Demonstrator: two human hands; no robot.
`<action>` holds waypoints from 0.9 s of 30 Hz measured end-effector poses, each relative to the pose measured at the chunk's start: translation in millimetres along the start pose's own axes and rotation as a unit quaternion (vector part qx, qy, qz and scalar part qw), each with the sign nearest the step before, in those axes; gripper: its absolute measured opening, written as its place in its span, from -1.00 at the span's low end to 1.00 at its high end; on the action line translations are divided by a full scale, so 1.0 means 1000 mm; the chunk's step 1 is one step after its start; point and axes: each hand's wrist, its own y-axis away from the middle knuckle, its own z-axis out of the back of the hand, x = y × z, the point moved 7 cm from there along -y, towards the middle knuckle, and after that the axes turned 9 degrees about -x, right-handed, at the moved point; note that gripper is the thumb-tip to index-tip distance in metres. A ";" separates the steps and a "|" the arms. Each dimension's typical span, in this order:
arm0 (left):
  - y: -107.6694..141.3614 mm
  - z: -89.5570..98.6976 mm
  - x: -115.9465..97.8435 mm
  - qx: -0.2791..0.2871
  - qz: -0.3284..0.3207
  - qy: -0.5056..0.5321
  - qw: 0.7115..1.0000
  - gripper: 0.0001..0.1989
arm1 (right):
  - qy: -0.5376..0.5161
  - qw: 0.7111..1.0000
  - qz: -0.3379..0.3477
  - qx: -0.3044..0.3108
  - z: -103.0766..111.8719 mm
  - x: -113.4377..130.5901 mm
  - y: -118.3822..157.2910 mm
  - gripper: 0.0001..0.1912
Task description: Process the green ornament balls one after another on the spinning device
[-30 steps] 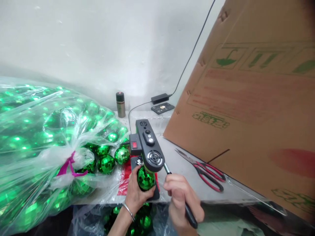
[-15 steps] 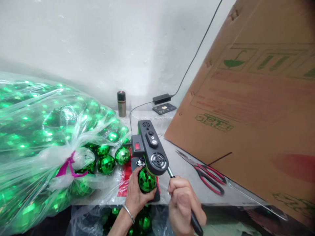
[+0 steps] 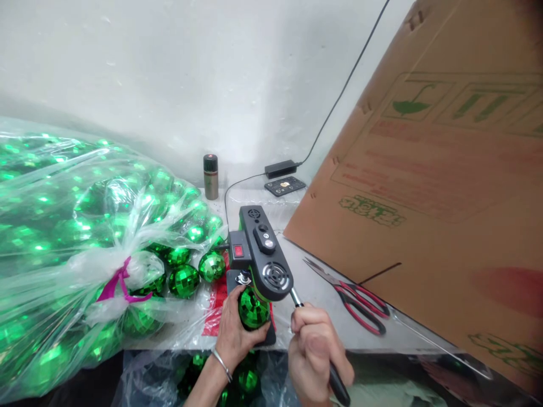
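My left hand (image 3: 235, 330) is closed around a shiny green faceted ball ornament (image 3: 253, 308), thumb at its near side and fingers at its far left. The ball sits under the front end of a small black bench machine (image 3: 267, 249) with round vents and a red switch (image 3: 238, 250). My right hand (image 3: 318, 350) grips the black lever handle (image 3: 338, 384) whose metal rod (image 3: 296, 296) joins the machine's right side. Below the ball, part of the machine's dark base (image 3: 268, 338) shows. A silver bracelet circles my left wrist.
Left lies a clear bag (image 3: 106, 226) of green balls, tied with a purple ribbon (image 3: 116, 282). Loose balls (image 3: 184, 281) lie beside it. Red-handled scissors (image 3: 352, 297) rest right, by a large cardboard box (image 3: 424, 186). A spray can (image 3: 211, 177), power adapter (image 3: 280, 168) and phone (image 3: 285, 186) stand behind.
The view has shifted slightly. Both hands keep their places on the ball and the lever handle, with no clear movement of either.
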 end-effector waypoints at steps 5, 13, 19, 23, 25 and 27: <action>0.000 0.000 0.000 -0.005 -0.021 -0.001 1.000 -0.14 | -0.012 1.000 -0.009 -0.002 0.003 -0.003 0.005 -0.58; -0.002 0.001 -0.001 -0.007 -0.007 -0.013 1.000 -0.12 | -0.012 1.000 -0.005 -0.016 -0.001 -0.001 0.003 -0.58; -0.004 0.002 -0.002 0.001 0.011 0.004 1.000 -0.14 | -0.004 1.000 -0.009 -0.020 -0.002 -0.001 0.002 -0.55; -0.004 0.002 -0.005 0.005 0.014 0.017 1.000 -0.16 | -0.012 1.000 -0.015 -0.022 0.000 -0.003 0.006 -0.57; -0.005 0.003 -0.006 0.006 0.015 0.021 1.000 -0.17 | -0.013 0.999 -0.019 -0.029 0.002 -0.004 0.008 -0.57; -0.006 0.004 -0.005 0.004 0.021 0.019 1.000 -0.17 | -0.014 0.999 -0.024 -0.034 0.003 -0.006 0.010 -0.57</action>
